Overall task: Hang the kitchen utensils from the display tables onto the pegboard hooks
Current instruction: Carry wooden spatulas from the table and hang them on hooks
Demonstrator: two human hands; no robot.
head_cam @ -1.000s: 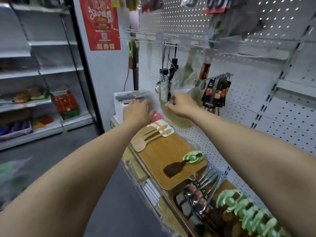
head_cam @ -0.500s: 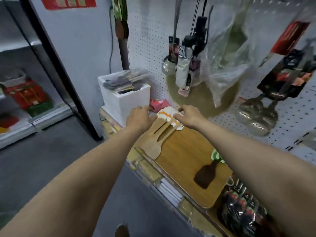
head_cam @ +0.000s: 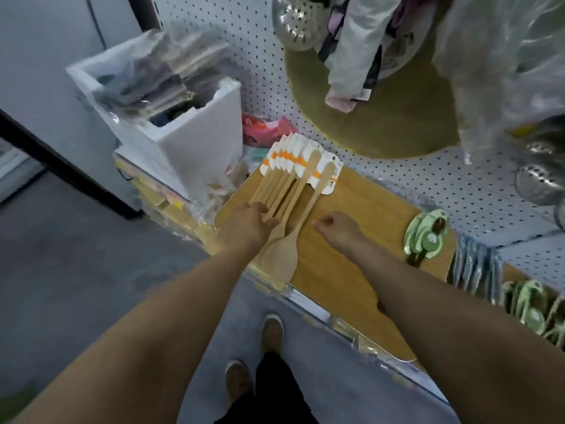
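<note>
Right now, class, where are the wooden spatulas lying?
Head view: the wooden spatulas lie fanned at the left end of the wooden board, just right of the white foam box, with the left hand touching them.

Carded wooden spatulas lie fanned on the wooden table.

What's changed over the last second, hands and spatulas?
Both hands came down from the pegboard to the wooden spatulas, then slid from their card labels back toward the table edge. Now the left hand rests on the spatulas, and the right hand lies curled beside them, holding nothing. The spatulas stay on the wooden board; nothing was lifted.
</note>
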